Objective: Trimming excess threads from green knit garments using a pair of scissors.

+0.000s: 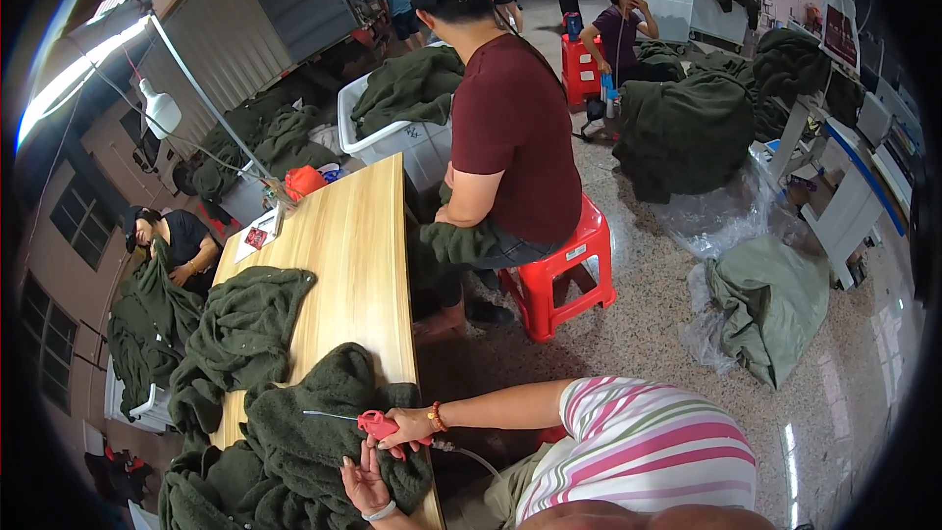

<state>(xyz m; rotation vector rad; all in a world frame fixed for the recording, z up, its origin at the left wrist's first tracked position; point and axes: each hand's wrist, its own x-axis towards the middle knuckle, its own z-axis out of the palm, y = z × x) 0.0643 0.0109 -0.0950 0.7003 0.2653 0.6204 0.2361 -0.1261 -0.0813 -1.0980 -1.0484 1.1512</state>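
Observation:
My right hand (410,426), with a beaded bracelet at the wrist, is wrapped round a red air blow gun (376,424). Its thin metal nozzle points left over a dark green fleecy garment (319,417) on the table, and a clear hose trails from its grip. Just below the gun, my left hand (365,487) lies palm up with its fingers apart at the garment's near side. It holds nothing, though its fingertips come close to the gun.
More green garments (245,319) cover the left of the wooden table (363,245). A person in a maroon shirt (515,137) sits on a red stool (561,275) beyond its right edge. A white bin (392,142) stands behind. Another person (186,250) handles a garment at far left.

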